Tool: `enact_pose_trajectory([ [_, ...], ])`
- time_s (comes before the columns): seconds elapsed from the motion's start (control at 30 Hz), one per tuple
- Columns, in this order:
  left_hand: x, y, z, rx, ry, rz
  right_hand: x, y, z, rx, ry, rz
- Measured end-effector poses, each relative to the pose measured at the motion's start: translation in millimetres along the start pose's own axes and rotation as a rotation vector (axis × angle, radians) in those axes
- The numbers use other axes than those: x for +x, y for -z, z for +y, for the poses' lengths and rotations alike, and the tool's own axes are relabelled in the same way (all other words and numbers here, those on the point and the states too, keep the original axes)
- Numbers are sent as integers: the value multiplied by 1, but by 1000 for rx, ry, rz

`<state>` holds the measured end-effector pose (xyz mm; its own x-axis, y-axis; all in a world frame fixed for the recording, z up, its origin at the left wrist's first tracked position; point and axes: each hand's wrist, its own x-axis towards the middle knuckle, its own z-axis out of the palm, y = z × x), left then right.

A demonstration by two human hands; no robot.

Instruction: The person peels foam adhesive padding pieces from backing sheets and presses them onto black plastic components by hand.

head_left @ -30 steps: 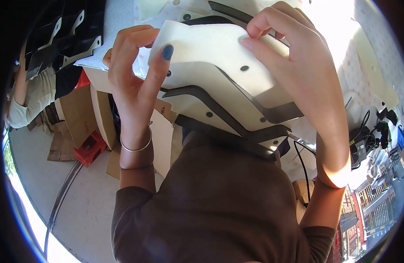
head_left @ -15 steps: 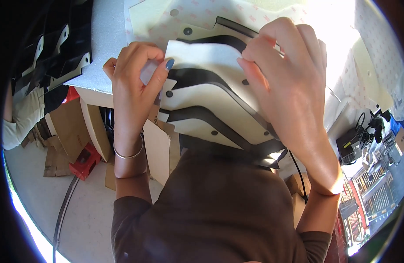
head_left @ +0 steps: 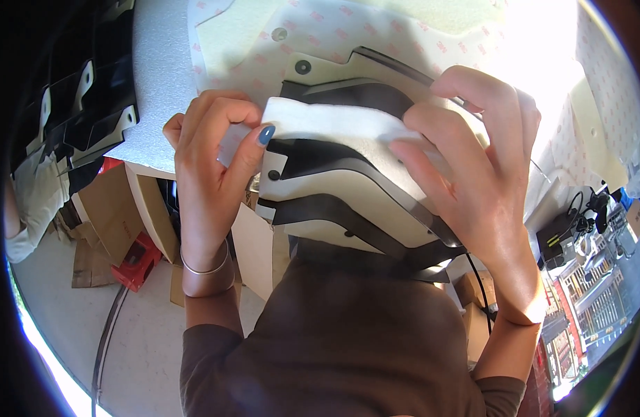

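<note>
Between my two hands is a white felt pad [head_left: 327, 121], its far edge raised and bent over a black plastic part. My left hand [head_left: 219, 142] pinches the pad's left corner between a blue-nailed thumb and the fingers. At the other end, my right hand [head_left: 472, 146] grips the pad with thumb and forefinger, covering that end. Nearer my body sit several curved black plastic parts [head_left: 334, 156] layered with cream felt [head_left: 354, 184] that has small dark holes. Another felt-covered black part [head_left: 320, 66] lies just beyond the pad.
Pale backing sheets [head_left: 240, 42] with a reddish print cover the worktable [head_left: 156, 90]. More black parts [head_left: 90, 97] stand at the far left, near another person's sleeve [head_left: 38, 201]. Below are cardboard boxes [head_left: 111, 212] and a red object [head_left: 136, 260]. A black device with cables [head_left: 559, 240] is at right.
The felt pad has gone from lying fairly flat to a narrower, bent-up shape between my hands. Both hands and the parts sit slightly lower in view.
</note>
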<state>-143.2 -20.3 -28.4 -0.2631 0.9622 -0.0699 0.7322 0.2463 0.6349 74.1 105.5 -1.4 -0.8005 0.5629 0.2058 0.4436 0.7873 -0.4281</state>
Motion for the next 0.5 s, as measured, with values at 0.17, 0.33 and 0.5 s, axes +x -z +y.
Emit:
enact_pose_trajectory([
  [0.17,-4,1,1,-165,-118,162,-18,17,-1,103,-50,-60],
  [0.33,-7,9,2,-133,-305,195,-46,48,-19,474,-240,-183],
  [0.5,-1,13,9,-106,-346,179,-48,37,-23,597,-401,-397],
])
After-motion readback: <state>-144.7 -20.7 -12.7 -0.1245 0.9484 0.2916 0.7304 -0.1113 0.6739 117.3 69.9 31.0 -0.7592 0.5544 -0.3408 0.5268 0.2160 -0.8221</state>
